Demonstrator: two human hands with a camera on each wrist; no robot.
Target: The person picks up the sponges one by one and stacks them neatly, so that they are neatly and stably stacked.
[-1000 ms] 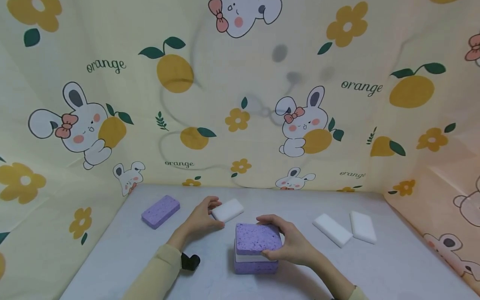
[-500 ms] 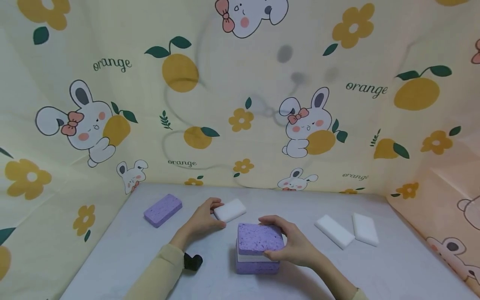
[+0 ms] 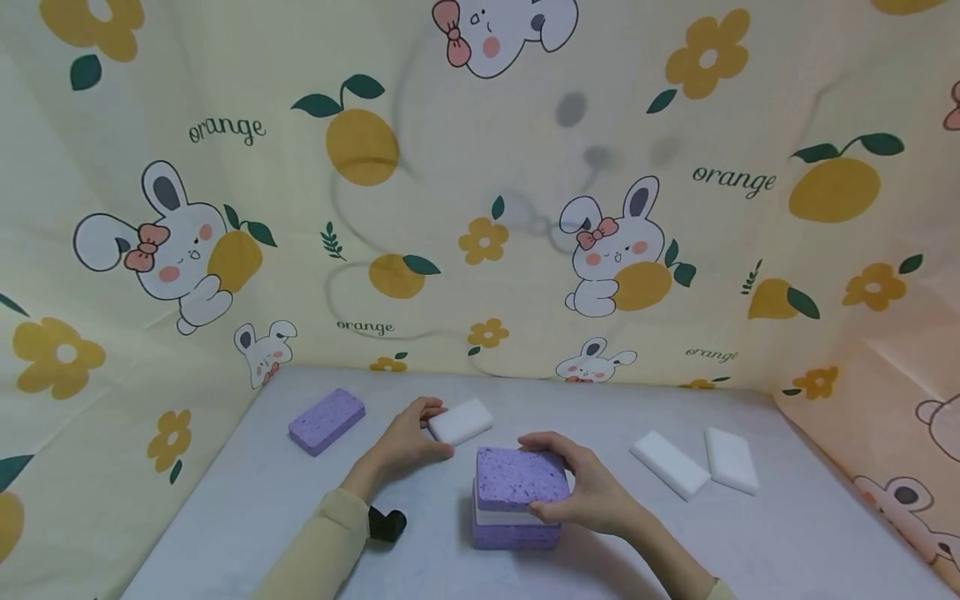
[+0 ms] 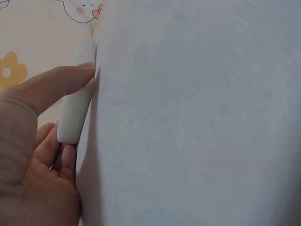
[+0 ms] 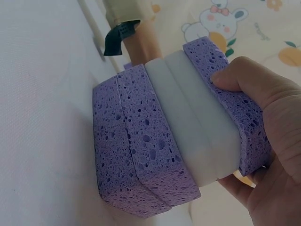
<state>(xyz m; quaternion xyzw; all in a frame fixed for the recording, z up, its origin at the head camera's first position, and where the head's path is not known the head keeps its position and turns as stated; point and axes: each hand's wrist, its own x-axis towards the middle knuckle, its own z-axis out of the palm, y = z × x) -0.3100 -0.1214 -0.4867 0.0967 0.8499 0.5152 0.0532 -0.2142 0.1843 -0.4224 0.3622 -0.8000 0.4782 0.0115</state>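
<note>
A stack of sponges (image 5: 155, 136) stands upright on the table: two purple ones at the bottom, two white ones in the middle, and a purple sponge (image 3: 522, 477) on top. My right hand (image 3: 588, 487) grips that top sponge, thumb on its near side and fingers round the far side. Farther back and to the left, my left hand (image 3: 403, 435) holds a white sponge (image 3: 462, 421) by its left end. In the left wrist view the thumb lies along this sponge (image 4: 75, 113), which is close over the table, and the other fingers are partly hidden behind it.
A loose purple sponge (image 3: 327, 422) lies at the back left. Two white sponges, one angled (image 3: 670, 464) and one straighter (image 3: 731, 460), lie to the right of the stack. A black piece (image 3: 387, 525) sits at the left wrist. Printed cloth (image 3: 435, 192) walls the table's back and sides.
The head view has shifted slightly. Both hands and the sponges keep their places relative to one another.
</note>
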